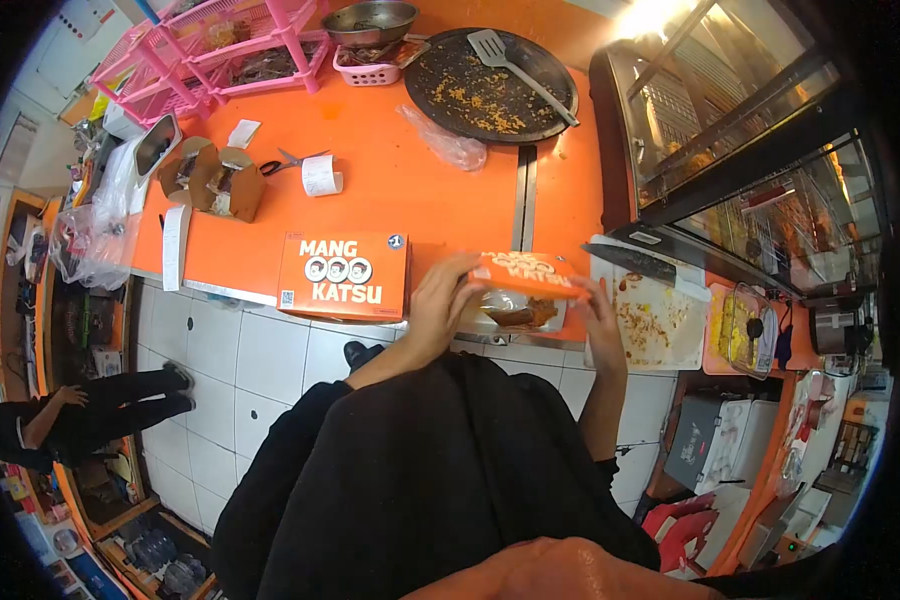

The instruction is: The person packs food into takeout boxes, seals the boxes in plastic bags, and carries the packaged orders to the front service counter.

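My left hand (444, 302) and my right hand (600, 325) hold the raised lid of an orange takeout box (526, 272) at its two sides. The lid is tilted above the tray. Under it shows brown fried food (538, 313) beside something in clear wrapping. To the left of my left hand stands a closed orange takeout box (344, 277) printed "MANG KATSU". A long-bladed knife (635, 260) lies on a stained white cutting board (660, 318), just beyond my right hand.
On the orange counter (370, 140) are a black round pan (450, 85) with a spatula (520, 72), scissors (288, 161), a receipt roll (320, 175) and an open brown carton (232, 188). A glass display case (740, 130) borders the right. Another person (90, 415) stands at left.
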### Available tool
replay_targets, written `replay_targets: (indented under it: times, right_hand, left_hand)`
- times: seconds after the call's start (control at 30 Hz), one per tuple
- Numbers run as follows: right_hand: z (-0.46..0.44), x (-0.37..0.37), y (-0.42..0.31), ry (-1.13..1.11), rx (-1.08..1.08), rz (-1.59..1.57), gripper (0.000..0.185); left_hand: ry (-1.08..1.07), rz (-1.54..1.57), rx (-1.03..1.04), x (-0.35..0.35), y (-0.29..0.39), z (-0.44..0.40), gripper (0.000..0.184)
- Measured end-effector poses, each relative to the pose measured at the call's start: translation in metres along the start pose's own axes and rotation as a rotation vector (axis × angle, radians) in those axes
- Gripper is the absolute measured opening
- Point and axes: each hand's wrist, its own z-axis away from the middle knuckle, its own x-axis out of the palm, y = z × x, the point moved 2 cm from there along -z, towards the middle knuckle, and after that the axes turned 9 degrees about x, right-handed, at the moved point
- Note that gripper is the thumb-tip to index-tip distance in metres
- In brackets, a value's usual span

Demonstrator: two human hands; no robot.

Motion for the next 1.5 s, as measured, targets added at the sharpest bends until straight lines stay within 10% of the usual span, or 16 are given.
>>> replay_targets:
  times: [0.73, 1.13, 1.5]
  right_hand:
    - [0.015, 0.015, -0.002, -0.247, 0.175, -0.322, 0.05]
    - [0.001, 0.01, -0.023, -0.059, 0.092, 0.17, 0.042]
    - [0.037, 0.016, 0.002, -0.158, 0.045, 0.284, 0.069]
  left_hand:
    - [-0.39, 0.361, -0.19, 0.003, -0.042, 0.044, 0.043]
    - [-0.183, 0.359, -0.604, 0.001, -0.027, 0.011, 0.039]
    - [-0.333, 0.282, -0.214, -0.011, -0.029, 0.054, 0.051]
